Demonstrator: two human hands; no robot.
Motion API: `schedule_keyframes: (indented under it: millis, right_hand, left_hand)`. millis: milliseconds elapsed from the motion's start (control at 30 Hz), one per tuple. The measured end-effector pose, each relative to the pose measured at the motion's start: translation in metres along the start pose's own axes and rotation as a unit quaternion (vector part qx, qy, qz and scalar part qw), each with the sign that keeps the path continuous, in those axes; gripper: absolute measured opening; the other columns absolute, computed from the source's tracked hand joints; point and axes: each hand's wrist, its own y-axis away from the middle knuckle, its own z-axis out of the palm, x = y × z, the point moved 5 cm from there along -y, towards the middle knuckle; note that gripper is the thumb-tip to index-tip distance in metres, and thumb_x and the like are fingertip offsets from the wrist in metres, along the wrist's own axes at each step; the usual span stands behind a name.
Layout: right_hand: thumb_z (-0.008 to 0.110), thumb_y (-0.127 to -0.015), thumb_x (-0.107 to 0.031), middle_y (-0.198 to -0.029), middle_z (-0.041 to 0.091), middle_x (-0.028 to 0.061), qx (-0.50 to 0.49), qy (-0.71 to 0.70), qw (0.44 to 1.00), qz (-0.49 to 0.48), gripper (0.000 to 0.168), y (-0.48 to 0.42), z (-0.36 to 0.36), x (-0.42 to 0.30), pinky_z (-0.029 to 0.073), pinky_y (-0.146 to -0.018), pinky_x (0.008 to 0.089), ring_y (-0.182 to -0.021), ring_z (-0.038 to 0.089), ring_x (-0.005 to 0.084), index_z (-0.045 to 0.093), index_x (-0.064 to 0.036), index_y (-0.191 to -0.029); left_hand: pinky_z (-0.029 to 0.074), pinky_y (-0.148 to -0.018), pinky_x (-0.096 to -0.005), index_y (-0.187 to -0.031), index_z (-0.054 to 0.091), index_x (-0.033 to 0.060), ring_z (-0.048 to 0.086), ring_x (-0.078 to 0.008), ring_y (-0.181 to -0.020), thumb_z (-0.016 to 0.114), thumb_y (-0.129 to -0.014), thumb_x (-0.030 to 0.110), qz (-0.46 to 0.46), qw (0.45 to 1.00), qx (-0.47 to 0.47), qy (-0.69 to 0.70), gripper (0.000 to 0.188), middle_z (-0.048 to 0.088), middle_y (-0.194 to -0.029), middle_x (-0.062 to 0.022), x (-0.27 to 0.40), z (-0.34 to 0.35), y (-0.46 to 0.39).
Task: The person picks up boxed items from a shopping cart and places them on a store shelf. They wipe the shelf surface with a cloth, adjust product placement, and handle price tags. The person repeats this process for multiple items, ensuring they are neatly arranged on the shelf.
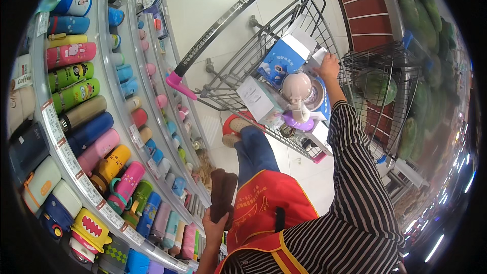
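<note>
My left hand (215,225) holds a folded dark brown cloth (223,194) upright, beside the red apron and near the lower shelves. My right hand (328,67) reaches into the shopping cart (243,64), its fingers on a white carton flap (317,58). Just left of that hand is an open blue-and-white box (283,61). Below it lie a pale pink domed cup or bottle (297,86) and a purple item (298,123). A white box (255,97) stands at the cart's left side, and another white box (319,136) lies at its near end.
Shelves at left hold rows of colourful insulated bottles (72,54) behind a price rail (76,171). A second wire basket (395,121) with a watermelon (380,87) stands at right, beside piled watermelons (422,19). The cart's black handlebar (228,17) crosses the upper middle.
</note>
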Motion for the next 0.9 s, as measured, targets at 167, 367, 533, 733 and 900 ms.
schedule_keyframes:
  millis: [167,367,533,733,900]
  right_hand:
    - [0.092,-0.057,-0.035,-0.128,0.052,0.0174,0.013,-0.004,1.0,0.011,0.092,-0.007,0.008,0.024,0.048,-0.098,0.0421,-0.12,0.051,0.036,0.046,-0.005,-0.131]
    - [0.09,-0.057,-0.039,-0.123,0.054,0.0165,-0.007,0.045,0.999,-0.009,0.086,0.001,-0.001,0.014,0.048,-0.097,0.0417,-0.117,0.053,0.0356,0.052,-0.004,-0.124]
    - [0.089,-0.058,-0.039,-0.12,0.054,0.0179,0.014,-0.036,0.999,0.029,0.083,0.022,-0.015,0.03,0.05,-0.094,0.0417,-0.113,0.056,0.0362,0.053,-0.001,-0.123]
    - [0.084,-0.063,-0.032,-0.123,0.057,0.0253,0.09,-0.272,0.957,0.037,0.088,0.066,-0.045,0.082,0.047,-0.097,0.0409,-0.113,0.058,0.0369,0.043,0.004,-0.132]
    - [0.082,-0.062,-0.028,-0.123,0.054,0.0218,0.161,-0.371,0.915,-0.02,0.086,0.124,-0.147,0.093,0.043,-0.1,0.0402,-0.115,0.054,0.0355,0.043,0.003,-0.132]
  left_hand:
    - [0.051,-0.08,-0.0262,-0.107,0.064,0.001,0.065,-0.0113,-0.087,0.071,-0.081,-0.003,-0.011,1.0,-0.005,-0.007,0.028,0.069,-0.097,-0.0044,-0.01,-0.003,-0.007]
    - [0.051,-0.081,-0.0268,-0.107,0.064,0.0005,0.065,-0.0116,-0.088,0.071,-0.081,-0.002,-0.012,1.0,-0.001,-0.001,0.028,0.069,-0.098,-0.0044,-0.015,0.003,-0.008]
    - [0.051,-0.079,-0.0268,-0.106,0.063,0.0008,0.064,-0.0114,-0.087,0.071,-0.081,-0.002,0.003,1.0,0.0,-0.001,0.027,0.069,-0.096,-0.0041,-0.006,0.003,-0.002]
    - [0.05,-0.076,-0.026,-0.104,0.063,0.0012,0.063,-0.0097,-0.083,0.071,-0.081,-0.001,0.03,0.999,0.018,0.028,0.024,0.068,-0.095,-0.0031,0.013,-0.005,0.019]
    - [0.051,-0.075,-0.0261,-0.104,0.064,0.0005,0.064,-0.0105,-0.084,0.071,-0.082,0.001,0.106,0.99,0.017,0.09,0.023,0.069,-0.095,-0.0038,0.038,-0.014,0.052]
